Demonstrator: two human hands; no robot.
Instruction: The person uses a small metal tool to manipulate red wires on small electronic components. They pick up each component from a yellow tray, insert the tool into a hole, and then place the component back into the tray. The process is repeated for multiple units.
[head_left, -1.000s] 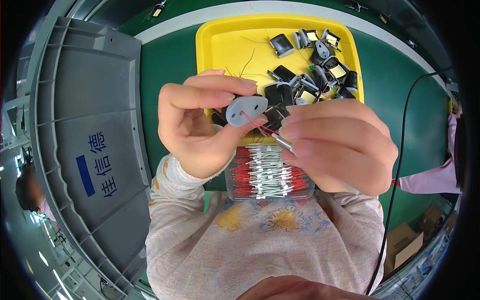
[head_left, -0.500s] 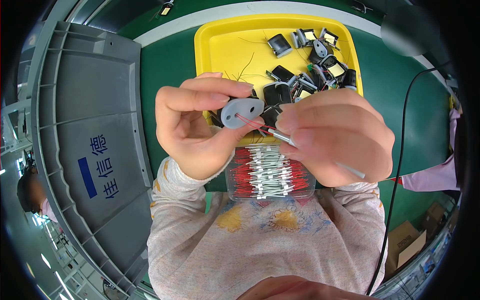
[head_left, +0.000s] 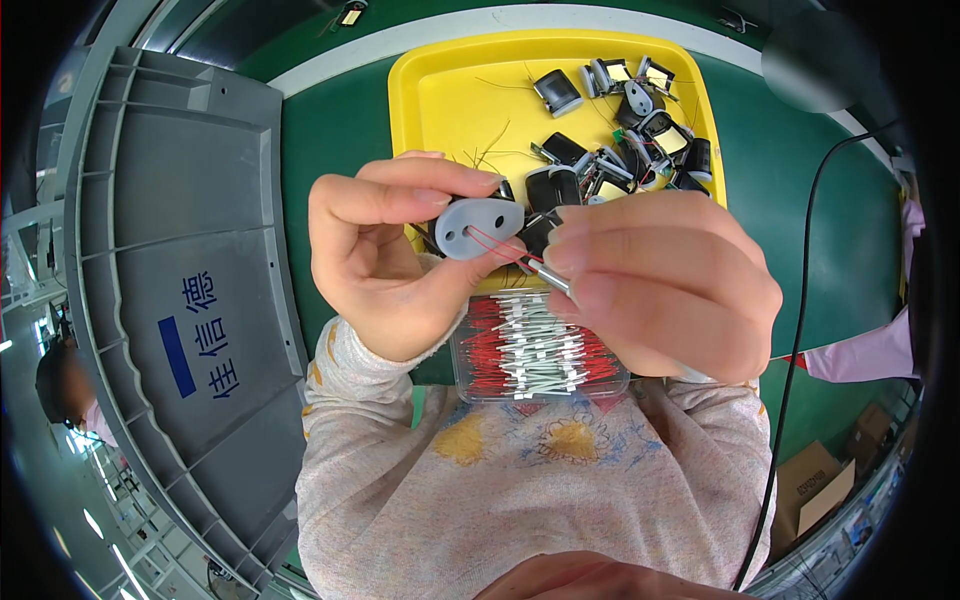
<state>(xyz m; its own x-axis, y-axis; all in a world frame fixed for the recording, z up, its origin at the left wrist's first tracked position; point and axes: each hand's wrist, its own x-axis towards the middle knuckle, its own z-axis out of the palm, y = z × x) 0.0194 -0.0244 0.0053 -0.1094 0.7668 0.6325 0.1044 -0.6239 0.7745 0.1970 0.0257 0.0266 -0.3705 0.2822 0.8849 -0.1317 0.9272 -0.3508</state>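
Observation:
In my left hand (head_left: 385, 245) is a small black housing with a grey oval end cap (head_left: 482, 228), pinched between thumb and fingers. The cap's face has several holes and is turned toward me. Two thin red wires (head_left: 492, 243) run from one hole to a slim silvery piece (head_left: 550, 274) in my right hand (head_left: 670, 275). Thumb and fingers of that hand are closed on the piece and hide most of it. Behind them a pale end shows, blurred; whether it belongs to the same piece I cannot tell.
A yellow tray (head_left: 405, 110) beyond my hands holds several black housings (head_left: 557, 92) with thin wires. Below my hands stands a clear box (head_left: 540, 393) of red wires with white parts. A grey crate (head_left: 200, 230) is at the left, a black cable (head_left: 808, 240) at the right.
My right hand has shifted slightly left and down, bringing the silvery piece nearer the cap. The pale end behind it has dropped. My left hand still holds the housing, almost unmoved.

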